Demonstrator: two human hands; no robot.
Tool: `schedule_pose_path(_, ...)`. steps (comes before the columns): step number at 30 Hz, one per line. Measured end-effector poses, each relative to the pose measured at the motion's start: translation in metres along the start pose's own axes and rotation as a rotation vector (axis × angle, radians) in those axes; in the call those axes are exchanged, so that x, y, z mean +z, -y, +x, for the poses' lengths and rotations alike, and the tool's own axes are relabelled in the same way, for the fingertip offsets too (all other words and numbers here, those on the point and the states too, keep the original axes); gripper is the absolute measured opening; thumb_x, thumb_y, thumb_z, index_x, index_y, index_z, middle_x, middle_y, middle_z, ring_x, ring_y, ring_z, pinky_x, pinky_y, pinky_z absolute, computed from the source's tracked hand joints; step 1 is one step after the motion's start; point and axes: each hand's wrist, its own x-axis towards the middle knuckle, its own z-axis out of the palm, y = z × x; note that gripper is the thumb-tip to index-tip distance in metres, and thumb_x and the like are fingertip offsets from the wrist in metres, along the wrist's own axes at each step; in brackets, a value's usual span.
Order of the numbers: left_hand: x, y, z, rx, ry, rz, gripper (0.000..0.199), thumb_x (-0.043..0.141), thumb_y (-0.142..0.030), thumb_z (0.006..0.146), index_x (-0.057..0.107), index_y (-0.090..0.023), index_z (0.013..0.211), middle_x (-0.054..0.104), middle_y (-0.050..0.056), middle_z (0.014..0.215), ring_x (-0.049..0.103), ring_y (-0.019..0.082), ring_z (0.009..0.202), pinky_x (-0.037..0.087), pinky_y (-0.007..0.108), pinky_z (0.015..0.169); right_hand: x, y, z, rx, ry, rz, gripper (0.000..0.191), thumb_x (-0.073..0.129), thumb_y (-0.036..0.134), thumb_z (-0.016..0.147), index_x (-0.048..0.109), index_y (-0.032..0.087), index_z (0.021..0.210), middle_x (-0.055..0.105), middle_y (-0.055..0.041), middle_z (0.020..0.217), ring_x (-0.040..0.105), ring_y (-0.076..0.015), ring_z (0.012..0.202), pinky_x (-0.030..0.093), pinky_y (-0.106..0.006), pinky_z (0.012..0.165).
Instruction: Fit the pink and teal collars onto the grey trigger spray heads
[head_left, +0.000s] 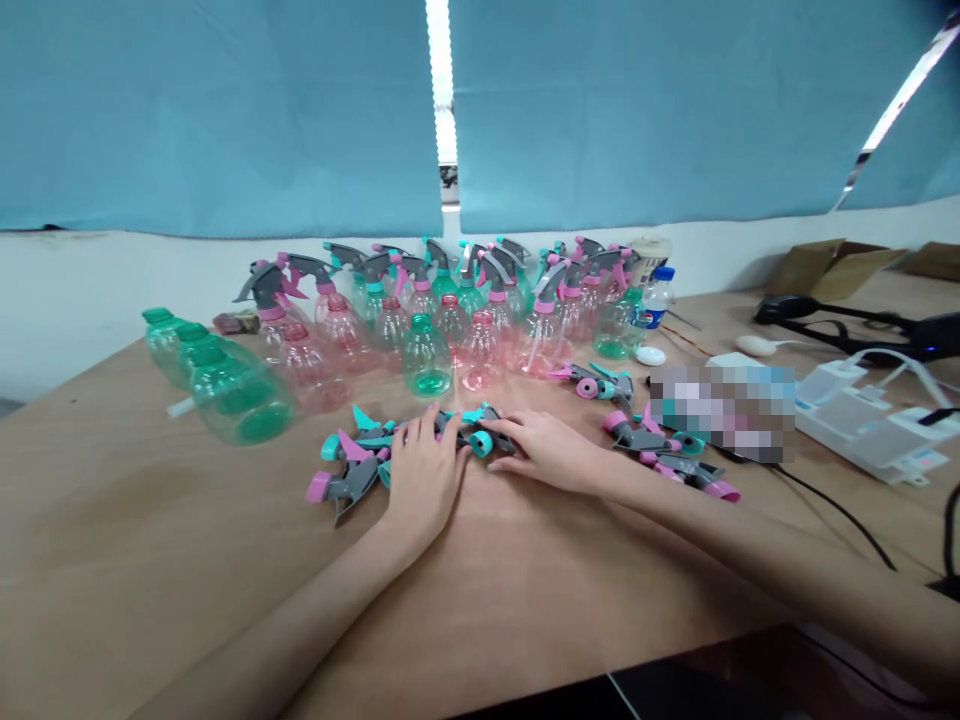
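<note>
My left hand (426, 467) lies over a pile of grey spray heads with teal and pink parts (358, 482), its fingers a little apart on top of them. Close beside it, my right hand (551, 450) reaches in from the right, its fingers at a grey and teal spray head (481, 440). Whether its fingertips grip that piece cannot be made out. More spray heads (637, 437) lie right of my right hand. Behind the hands stand a green bottle (428, 360) and a pink bottle (482, 352), both without spray heads.
Several bottles with spray heads (544, 325) stand along the back. Green bottles (232, 395) lean or lie at the left. At the right are a capped drink bottle (658, 297), a clear plastic organizer (870, 420), a black cable (832, 508) and a cardboard box (832, 268).
</note>
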Motion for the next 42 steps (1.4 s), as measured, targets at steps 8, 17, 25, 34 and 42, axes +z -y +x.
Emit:
schedule_pose_path(8, -0.015, 0.008, -0.005, 0.104, -0.059, -0.325, 0.027, 0.049, -0.025, 0.090, 0.051, -0.020, 0.116, 0.050, 0.012, 0.124, 0.049, 0.029, 0.116, 0.042, 0.048, 0.094, 0.014, 0.028, -0.035, 0.062, -0.066, -0.077, 0.074, 0.057, 0.056, 0.081, 0.036, 0.017, 0.141, 0.050, -0.0189, 0.134, 0.049, -0.0332, 0.121, 0.045, -0.048, 0.093)
schedule_pose_path(17, -0.033, 0.008, -0.021, 0.255, -0.106, -0.470, 0.013, 0.046, -0.021, 0.092, 0.055, -0.018, 0.102, 0.054, 0.008, 0.103, 0.053, 0.022, 0.101, 0.046, 0.037, 0.088, 0.028, 0.108, -0.044, 0.158, -0.122, -0.081, 0.093, 0.040, 0.078, 0.072, 0.047, 0.008, 0.132, 0.051, -0.0234, 0.133, 0.048, -0.0369, 0.122, 0.045, -0.050, 0.094)
schedule_pose_path(25, -0.012, 0.023, -0.013, 0.365, -0.151, -0.154, 0.018, 0.043, -0.017, 0.092, 0.059, -0.014, 0.096, 0.059, 0.011, 0.098, 0.056, 0.024, 0.092, 0.046, 0.037, 0.075, 0.023, 0.098, -0.034, 0.048, -0.120, -0.121, 0.067, 0.054, 0.063, 0.078, 0.058, 0.007, 0.115, 0.056, -0.0219, 0.123, 0.052, -0.0330, 0.112, 0.047, -0.046, 0.089)
schedule_pose_path(34, -0.014, 0.029, 0.000, 0.362, -0.239, -0.011, 0.017, 0.044, -0.013, 0.090, 0.061, -0.014, 0.092, 0.062, 0.012, 0.093, 0.058, 0.026, 0.085, 0.042, 0.036, 0.067, -0.028, 0.026, -0.081, 0.020, -0.104, 0.000, 0.033, 0.057, 0.036, 0.087, 0.057, 0.019, 0.115, 0.060, -0.0107, 0.119, 0.054, -0.0246, 0.111, 0.043, -0.043, 0.093)
schedule_pose_path(42, -0.011, -0.024, -0.001, 0.618, -0.086, -0.226, 0.019, 0.043, -0.015, 0.091, 0.060, -0.016, 0.083, 0.061, 0.006, 0.086, 0.053, 0.019, 0.077, 0.040, 0.032, 0.068, -0.056, -0.064, -0.106, 0.362, -0.197, -0.246, 0.035, 0.054, 0.048, 0.085, 0.066, 0.019, 0.099, 0.064, -0.0101, 0.091, 0.061, -0.0257, 0.085, 0.046, -0.037, 0.073)
